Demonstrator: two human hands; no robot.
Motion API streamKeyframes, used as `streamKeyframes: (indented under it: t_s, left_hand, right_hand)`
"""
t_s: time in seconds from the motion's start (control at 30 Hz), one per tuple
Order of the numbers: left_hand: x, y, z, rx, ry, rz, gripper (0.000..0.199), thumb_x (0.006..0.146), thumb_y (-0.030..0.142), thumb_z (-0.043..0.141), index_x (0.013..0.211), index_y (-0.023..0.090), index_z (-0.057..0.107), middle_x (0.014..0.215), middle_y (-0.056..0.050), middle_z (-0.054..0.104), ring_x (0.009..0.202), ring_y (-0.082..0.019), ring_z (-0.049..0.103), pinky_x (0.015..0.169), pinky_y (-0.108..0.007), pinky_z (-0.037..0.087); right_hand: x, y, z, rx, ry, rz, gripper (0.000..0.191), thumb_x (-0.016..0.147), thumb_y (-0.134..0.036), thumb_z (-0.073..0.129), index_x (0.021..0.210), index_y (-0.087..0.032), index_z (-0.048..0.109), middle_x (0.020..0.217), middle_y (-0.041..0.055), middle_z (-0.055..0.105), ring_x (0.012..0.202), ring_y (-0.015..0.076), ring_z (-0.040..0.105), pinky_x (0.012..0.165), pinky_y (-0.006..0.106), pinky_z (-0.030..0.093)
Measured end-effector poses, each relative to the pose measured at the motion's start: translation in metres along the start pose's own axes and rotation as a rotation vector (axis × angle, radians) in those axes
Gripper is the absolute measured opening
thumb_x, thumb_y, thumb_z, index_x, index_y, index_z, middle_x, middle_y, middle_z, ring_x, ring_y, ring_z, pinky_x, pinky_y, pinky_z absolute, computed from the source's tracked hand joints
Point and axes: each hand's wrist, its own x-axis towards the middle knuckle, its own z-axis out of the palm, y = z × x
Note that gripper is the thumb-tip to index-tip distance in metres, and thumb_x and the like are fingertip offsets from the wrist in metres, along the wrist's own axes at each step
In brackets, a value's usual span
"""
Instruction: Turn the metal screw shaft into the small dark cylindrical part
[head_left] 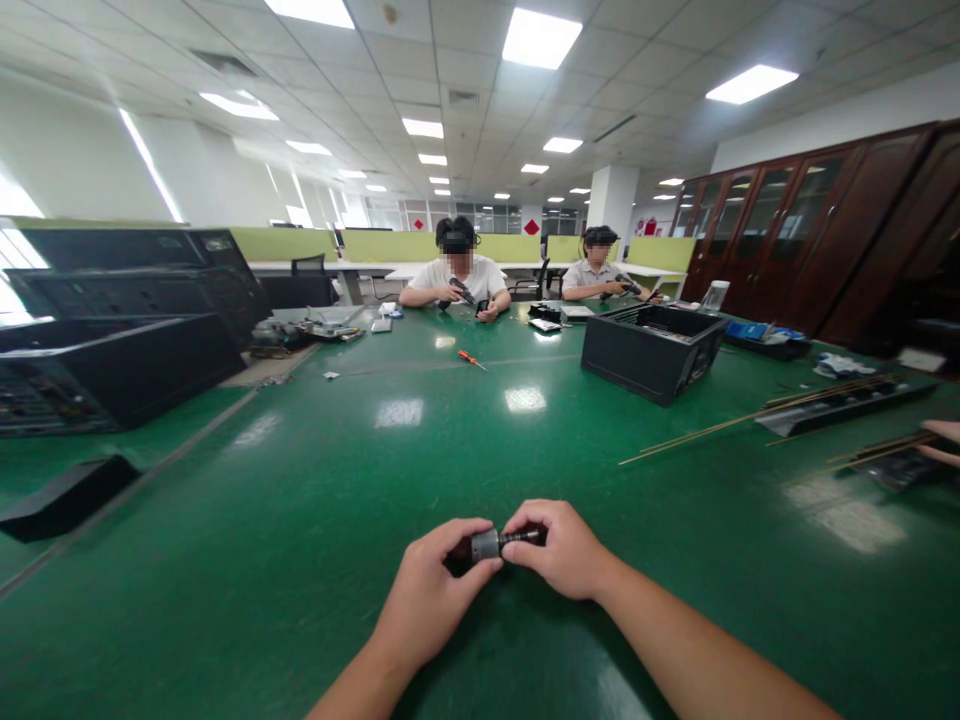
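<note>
My left hand (pixel 439 580) is closed around a short grey metal cylinder (pixel 486 545), thumb and forefinger gripping it from below and above. A narrower dark stepped shaft (pixel 529 537) with shiny rings sticks out to the right of the cylinder. Thumb and fingers of my right hand (pixel 562 550) pinch this shaft close to where it meets the cylinder. Both parts lie in one line, roughly level, just above or on the green table (pixel 315 520); I cannot tell whether they touch it. My palms and fingers hide the cylinder's left end.
An orange-handled screwdriver (pixel 469 357) lies mid-table. Black computer cases stand at right (pixel 637 355) and left (pixel 112 370). Thin brass-coloured rods (pixel 697 435) lie at right, near another person's hand (pixel 941 440). Two people (pixel 457 275) work across the table with power tools.
</note>
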Motion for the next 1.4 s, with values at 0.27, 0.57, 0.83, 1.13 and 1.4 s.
streamKeyframes:
  t_s: [0.27, 0.57, 0.83, 1.13, 1.4]
  left_hand:
    - [-0.0003, -0.0023, 0.0001, 0.004, 0.015, 0.008, 0.027, 0.078, 0.032, 0.072, 0.104, 0.026, 0.072, 0.1, -0.003, 0.074, 0.088, -0.021, 0.068, 0.081, -0.033, 0.054]
    - [-0.0005, -0.0035, 0.0001, 0.009, 0.03, 0.017, 0.027, 0.078, 0.033, 0.072, 0.104, 0.026, 0.072, 0.098, -0.002, 0.074, 0.086, -0.021, 0.069, 0.079, -0.033, 0.055]
    - [-0.0008, -0.0019, -0.0001, 0.03, 0.058, 0.036, 0.027, 0.077, 0.033, 0.072, 0.102, 0.025, 0.073, 0.096, -0.003, 0.074, 0.084, -0.021, 0.069, 0.077, -0.032, 0.056]
    - [0.0004, 0.0002, -0.0008, 0.033, 0.062, 0.027, 0.026, 0.076, 0.032, 0.072, 0.101, 0.026, 0.073, 0.095, -0.002, 0.074, 0.083, -0.021, 0.069, 0.077, -0.032, 0.056]
    - [-0.0007, 0.0003, -0.0009, 0.037, 0.072, 0.042, 0.027, 0.077, 0.034, 0.071, 0.102, 0.024, 0.073, 0.096, -0.004, 0.074, 0.084, -0.022, 0.069, 0.077, -0.033, 0.057]
  right_hand:
    - [-0.0001, 0.0004, 0.001, 0.014, 0.0, 0.017, 0.01, 0.075, -0.019, 0.072, 0.084, -0.018, 0.075, 0.078, 0.0018, 0.069, 0.074, 0.0158, 0.062, 0.069, 0.025, 0.045]
    - [0.0012, 0.0004, -0.0003, 0.029, -0.01, 0.033, 0.011, 0.075, -0.02, 0.071, 0.085, -0.018, 0.076, 0.079, 0.0026, 0.071, 0.075, 0.0164, 0.064, 0.07, 0.026, 0.046]
    - [0.0011, -0.0009, -0.0004, 0.045, -0.014, 0.058, 0.012, 0.075, -0.02, 0.071, 0.085, -0.018, 0.076, 0.079, 0.0019, 0.072, 0.073, 0.0167, 0.064, 0.068, 0.026, 0.047]
    - [0.0009, -0.0017, -0.0011, 0.052, -0.011, 0.061, 0.012, 0.075, -0.021, 0.071, 0.085, -0.018, 0.076, 0.079, 0.0024, 0.072, 0.074, 0.0167, 0.065, 0.068, 0.026, 0.047]
    - [0.0012, 0.0023, -0.0005, 0.034, -0.007, 0.064, 0.013, 0.074, -0.023, 0.072, 0.085, -0.018, 0.076, 0.078, 0.0022, 0.072, 0.072, 0.0167, 0.064, 0.066, 0.026, 0.047]
